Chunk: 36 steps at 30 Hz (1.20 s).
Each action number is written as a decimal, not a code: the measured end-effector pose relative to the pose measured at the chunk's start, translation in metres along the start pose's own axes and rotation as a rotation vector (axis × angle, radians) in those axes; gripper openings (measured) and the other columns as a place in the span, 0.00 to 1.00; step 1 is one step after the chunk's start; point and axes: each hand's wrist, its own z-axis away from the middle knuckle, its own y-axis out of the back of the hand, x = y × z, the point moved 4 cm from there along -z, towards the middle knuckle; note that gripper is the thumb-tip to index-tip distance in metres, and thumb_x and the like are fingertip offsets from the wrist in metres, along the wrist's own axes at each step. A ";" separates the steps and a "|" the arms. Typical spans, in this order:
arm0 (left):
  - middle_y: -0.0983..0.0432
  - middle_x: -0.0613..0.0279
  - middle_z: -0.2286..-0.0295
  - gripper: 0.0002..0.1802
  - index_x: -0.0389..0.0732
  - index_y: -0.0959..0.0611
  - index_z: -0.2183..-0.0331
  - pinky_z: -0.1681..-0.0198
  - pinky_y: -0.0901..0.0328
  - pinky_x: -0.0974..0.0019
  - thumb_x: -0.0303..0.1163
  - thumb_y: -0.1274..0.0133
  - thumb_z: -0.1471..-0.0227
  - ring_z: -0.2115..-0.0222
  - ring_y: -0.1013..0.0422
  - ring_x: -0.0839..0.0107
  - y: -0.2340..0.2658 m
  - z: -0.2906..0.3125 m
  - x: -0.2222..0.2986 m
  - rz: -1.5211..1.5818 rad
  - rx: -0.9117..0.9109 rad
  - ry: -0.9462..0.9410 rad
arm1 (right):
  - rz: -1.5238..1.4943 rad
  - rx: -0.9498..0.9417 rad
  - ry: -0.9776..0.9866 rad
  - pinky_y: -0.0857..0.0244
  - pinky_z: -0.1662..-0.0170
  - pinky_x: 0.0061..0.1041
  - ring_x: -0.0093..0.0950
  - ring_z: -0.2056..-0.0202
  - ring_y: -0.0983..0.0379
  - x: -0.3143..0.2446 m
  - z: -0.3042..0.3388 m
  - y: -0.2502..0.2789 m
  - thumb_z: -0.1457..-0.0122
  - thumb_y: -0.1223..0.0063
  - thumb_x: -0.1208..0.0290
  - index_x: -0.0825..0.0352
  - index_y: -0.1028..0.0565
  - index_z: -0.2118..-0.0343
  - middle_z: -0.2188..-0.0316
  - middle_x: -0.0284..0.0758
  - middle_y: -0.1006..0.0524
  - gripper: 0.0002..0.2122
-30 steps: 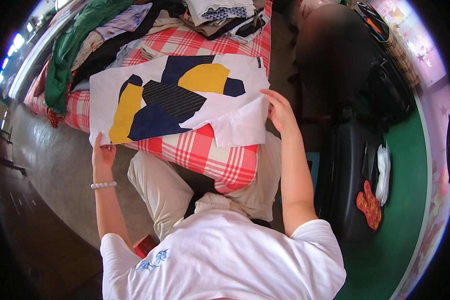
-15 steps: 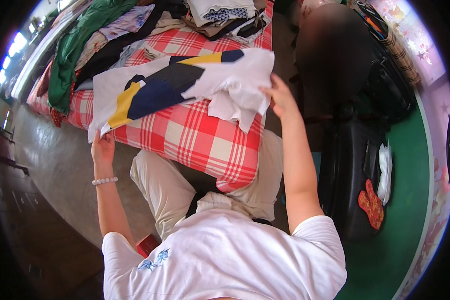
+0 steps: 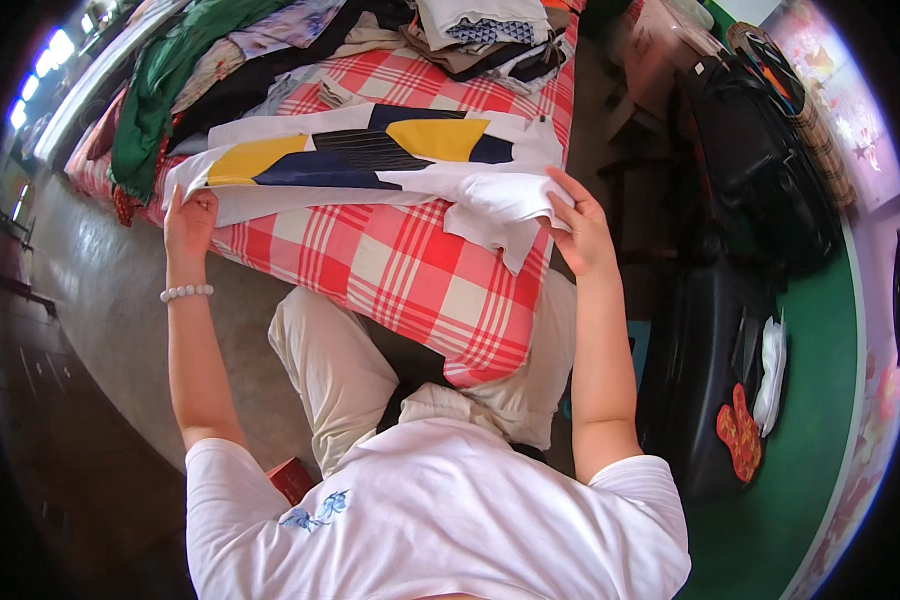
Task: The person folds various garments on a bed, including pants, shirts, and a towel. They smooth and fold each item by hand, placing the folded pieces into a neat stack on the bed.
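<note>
A white shirt [image 3: 425, 180] with navy, yellow and black-striped patches is stretched sideways over the near part of a bed. My left hand [image 3: 190, 222], with a beaded bracelet at its wrist, is closed on the shirt's left end. At the other end, my right hand [image 3: 582, 228] pinches the white cloth between thumb and fingers, beside a bunched part that looks like a sleeve. The shirt lies doubled lengthwise, with a white layer showing beyond and below the patterned one. Beneath it is a red and white checked bed cover [image 3: 390, 270].
Folded clothes [image 3: 480, 35] are stacked at the bed's far end. A green garment [image 3: 165, 110] and other loose clothes lie at the far left. To the right stand a black bag [image 3: 760, 150] and a black case [image 3: 695, 340], with a red patterned item [image 3: 740, 435] on it.
My left hand has moved forward with its end of the shirt, which now lies straighter across the bed. My right hand still holds the other end. A dark blurred shape at upper right is gone.
</note>
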 end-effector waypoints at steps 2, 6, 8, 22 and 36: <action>0.26 0.50 0.65 0.16 0.32 0.27 0.59 0.67 0.34 0.68 0.37 0.56 0.39 0.69 0.33 0.67 0.010 0.000 0.008 -0.029 0.008 -0.090 | 0.032 0.076 -0.048 0.29 0.54 0.27 0.25 0.55 0.28 0.007 0.010 0.000 0.43 0.50 0.82 0.65 0.29 0.47 0.53 0.36 0.28 0.19; 0.24 0.52 0.61 0.13 0.36 0.27 0.56 0.58 0.31 0.59 0.32 0.55 0.40 0.61 0.27 0.61 0.078 0.019 0.000 -0.197 0.366 -0.109 | 0.141 0.105 -0.280 0.30 0.53 0.26 0.28 0.50 0.33 0.057 0.030 0.016 0.42 0.54 0.83 0.61 0.30 0.46 0.47 0.33 0.32 0.21; 0.25 0.55 0.62 0.12 0.37 0.27 0.56 0.58 0.30 0.56 0.27 0.53 0.43 0.63 0.28 0.61 0.096 0.030 -0.004 -0.324 0.489 -0.040 | 0.089 0.033 -0.193 0.30 0.52 0.29 0.30 0.47 0.34 0.076 0.035 0.033 0.42 0.55 0.85 0.62 0.33 0.43 0.46 0.36 0.32 0.23; 0.22 0.61 0.66 0.17 0.37 0.24 0.59 0.69 0.32 0.71 0.38 0.44 0.46 0.69 0.25 0.72 0.006 0.022 -0.001 -0.780 0.477 -0.046 | -0.146 0.102 -0.393 0.38 0.75 0.22 0.24 0.75 0.34 0.071 0.014 0.043 0.40 0.48 0.69 0.68 0.28 0.59 0.69 0.33 0.25 0.10; 0.24 0.64 0.69 0.20 0.34 0.22 0.60 0.69 0.31 0.71 0.40 0.43 0.48 0.72 0.28 0.72 0.042 0.020 0.011 -0.958 0.554 -0.066 | 0.045 0.323 -0.205 0.28 0.58 0.27 0.30 0.57 0.27 0.083 0.002 0.068 0.43 0.43 0.73 0.71 0.29 0.54 0.57 0.37 0.25 0.15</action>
